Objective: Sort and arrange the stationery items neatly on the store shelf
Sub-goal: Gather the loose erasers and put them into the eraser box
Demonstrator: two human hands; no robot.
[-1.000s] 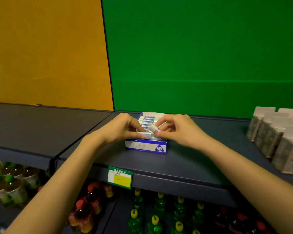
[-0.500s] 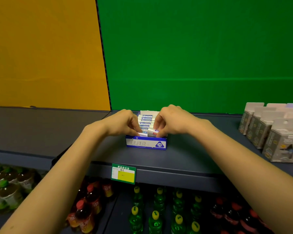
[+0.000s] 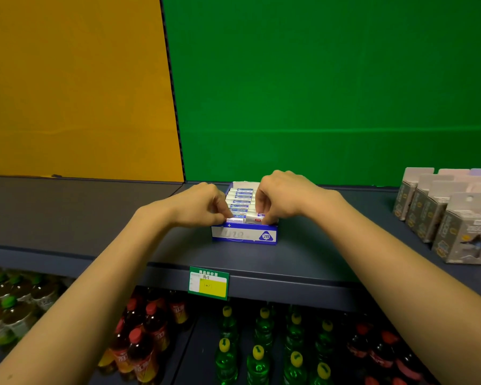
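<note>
Erasers in blue-and-white sleeves stand filed in a small blue display box marked 2B, which sits on a dark store shelf before a green backdrop as a person tidies its front row. From left: the left grip, fingers curled, pinches the front-left eraser at the box's near edge. The right grip, likewise curled, pinches the front-right eraser, which lies just beside the first. Behind these two the row looks upright and even, so this box appears nearly sorted, with only the last two pieces left to seat. At far right, grey boxed goods stand in ranks, well apart from the box; whether they need arranging cannot be told. Bottled drinks fill the shelf below.
</note>
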